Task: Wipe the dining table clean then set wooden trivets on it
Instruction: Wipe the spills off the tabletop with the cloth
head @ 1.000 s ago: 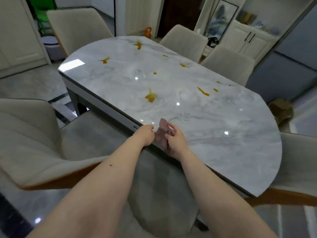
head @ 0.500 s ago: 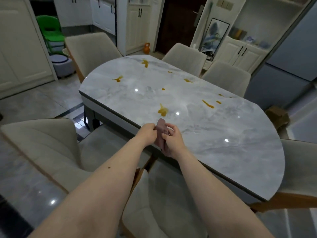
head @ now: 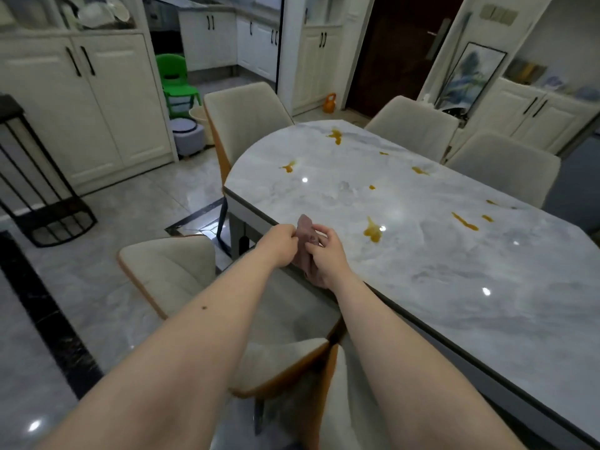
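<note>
Marble tabletop (head: 422, 271) has orange spills (head: 372, 231) all over; mid-frame, left hand (head: 281, 242) and right hand (head: 326, 256) both pinch a brownish cloth (head: 305, 227).

The left hand (head: 281, 243) and right hand (head: 328, 254) are meeting over the near edge of the tabletop (head: 438, 271), with a cloth (head: 305, 230) sitting between them. Spills (head: 372, 230) are lying scattered on the tabletop beyond and right of the hands. Chairs (head: 245, 108) are standing around the tabletop, with cabinets (head: 84, 102) standing behind to the left.
</note>
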Available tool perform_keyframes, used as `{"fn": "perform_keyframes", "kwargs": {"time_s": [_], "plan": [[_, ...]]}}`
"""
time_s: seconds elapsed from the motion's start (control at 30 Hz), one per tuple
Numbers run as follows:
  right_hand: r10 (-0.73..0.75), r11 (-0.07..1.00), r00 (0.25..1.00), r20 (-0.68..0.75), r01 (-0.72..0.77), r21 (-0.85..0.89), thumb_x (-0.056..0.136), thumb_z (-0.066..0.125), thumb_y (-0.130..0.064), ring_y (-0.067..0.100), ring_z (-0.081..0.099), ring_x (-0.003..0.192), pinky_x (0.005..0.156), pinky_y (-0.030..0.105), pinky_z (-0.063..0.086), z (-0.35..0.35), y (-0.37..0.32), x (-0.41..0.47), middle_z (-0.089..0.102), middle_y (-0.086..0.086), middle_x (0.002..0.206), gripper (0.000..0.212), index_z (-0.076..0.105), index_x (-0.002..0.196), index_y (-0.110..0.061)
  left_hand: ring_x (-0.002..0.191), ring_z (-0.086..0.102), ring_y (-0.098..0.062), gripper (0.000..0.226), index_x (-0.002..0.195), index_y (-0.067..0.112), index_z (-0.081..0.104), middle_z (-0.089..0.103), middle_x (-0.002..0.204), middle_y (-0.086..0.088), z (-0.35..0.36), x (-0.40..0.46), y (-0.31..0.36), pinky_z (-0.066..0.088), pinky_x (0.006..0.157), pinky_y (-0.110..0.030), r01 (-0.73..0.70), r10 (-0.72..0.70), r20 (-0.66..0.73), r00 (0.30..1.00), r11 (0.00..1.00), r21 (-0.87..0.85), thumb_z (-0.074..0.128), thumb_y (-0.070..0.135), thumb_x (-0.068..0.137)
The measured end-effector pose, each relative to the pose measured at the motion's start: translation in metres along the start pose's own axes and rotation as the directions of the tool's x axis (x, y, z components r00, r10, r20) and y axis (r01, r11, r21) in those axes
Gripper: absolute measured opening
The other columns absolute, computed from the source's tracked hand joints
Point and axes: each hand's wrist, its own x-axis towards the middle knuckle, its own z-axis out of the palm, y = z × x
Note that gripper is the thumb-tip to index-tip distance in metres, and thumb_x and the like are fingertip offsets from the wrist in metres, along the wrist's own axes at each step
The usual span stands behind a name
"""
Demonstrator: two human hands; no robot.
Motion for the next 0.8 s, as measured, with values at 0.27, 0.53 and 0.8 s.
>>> {"fn": "perform_keyframes", "kwargs": {"time_s": [0.27, 0.53, 0.8], "plan": [[-0.036, 0.999, 0.999, 0.025, 0.036, 0.001, 0.093, 0.048, 0.006, 0.027, 0.062, 0.111, 0.094, 0.045, 0.052, 0.155, -0.018, 0.047, 0.06, 0.01, 0.125, 0.038, 0.044, 0.125, -0.014, 0.091, 0.054, -0.028, 0.016, 0.087, 0.007, 0.055, 0.06, 0.101, -0.02, -0.116, 0.044, -0.11, 0.037, 0.074, -0.028, -0.021, 0.02, -0.04, 0.999, 1.0, -0.022, 0.043, 0.011, 0.096], [0.038, 0.999, 0.998, -0.041, -0.038, -0.001, 0.095, 0.05, -0.003, 0.022, 0.061, 0.111, 0.091, 0.045, 0.054, 0.254, -0.018, 0.1, 0.06, 0.005, 0.125, 0.036, 0.047, 0.121, -0.028, 0.078, 0.049, -0.021, 0.032, 0.066, 0.021, 0.041, 0.048, 0.076, -0.003, -0.181, 0.097, -0.187, 0.035, 0.068, -0.029, -0.021, 0.021, -0.005, 1.0, 0.998, -0.052, 0.044, 0.016, 0.097], [0.053, 0.998, 0.992, -0.116, -0.05, 0.03, 0.094, 0.053, -0.006, 0.022, 0.063, 0.107, 0.089, 0.047, 0.055, 0.293, -0.015, 0.198, 0.061, 0.004, 0.12, 0.035, 0.048, 0.122, -0.027, 0.081, 0.052, -0.025, 0.023, 0.075, 0.011, 0.049, 0.052, 0.08, -0.008, -0.205, 0.193, -0.225, 0.039, 0.07, -0.032, -0.073, 0.075, 0.068, 0.995, 0.997, -0.025, 0.044, 0.016, 0.097]]}}
